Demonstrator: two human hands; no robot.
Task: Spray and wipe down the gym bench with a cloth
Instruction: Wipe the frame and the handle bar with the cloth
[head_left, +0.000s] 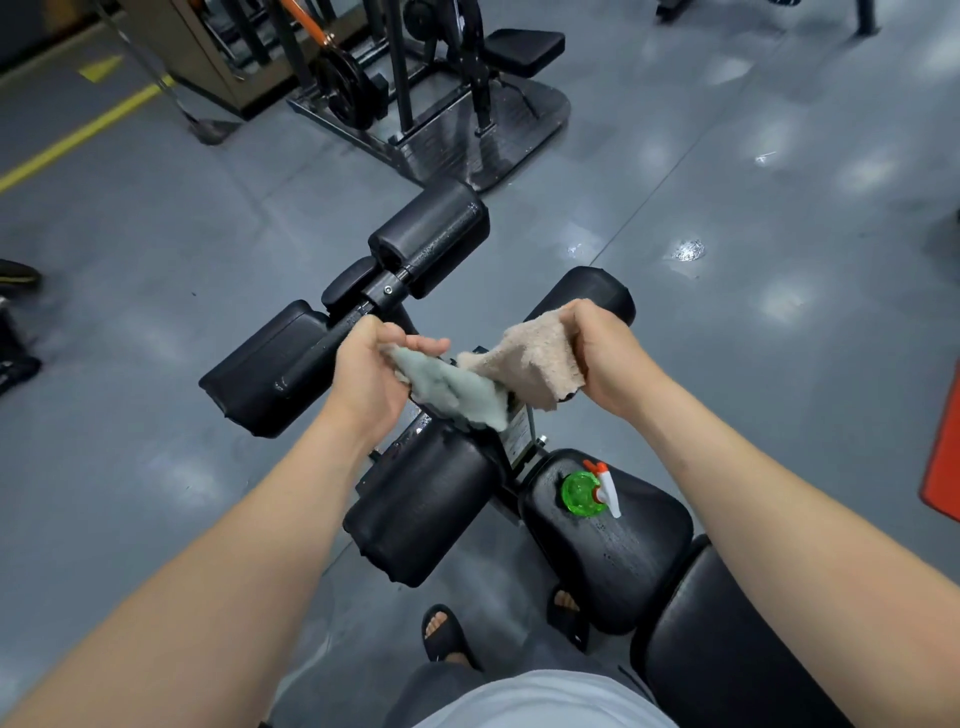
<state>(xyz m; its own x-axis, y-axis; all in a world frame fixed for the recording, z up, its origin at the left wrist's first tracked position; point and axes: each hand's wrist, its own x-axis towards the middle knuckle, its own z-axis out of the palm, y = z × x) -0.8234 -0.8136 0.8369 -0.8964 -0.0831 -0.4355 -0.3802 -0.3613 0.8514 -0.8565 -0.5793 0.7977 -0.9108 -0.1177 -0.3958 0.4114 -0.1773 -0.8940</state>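
I hold a cloth (498, 371) stretched between both hands above the black gym bench (613, 551). The cloth is beige on one side and grey-green on the other. My left hand (376, 364) pinches its grey-green end; my right hand (597, 353) grips the beige end. Below my hands are the bench's black roller pads (421, 509), and further out the leg pads (270, 364). A green spray bottle (587, 491) with a white and orange nozzle stands on the bench seat, under my right forearm.
A weight machine (415, 93) with plates on a metal base stands ahead on the grey floor. A yellow floor line (78, 135) runs at the far left. An orange object (943, 457) is at the right edge. My sandalled feet (447, 634) are beside the bench.
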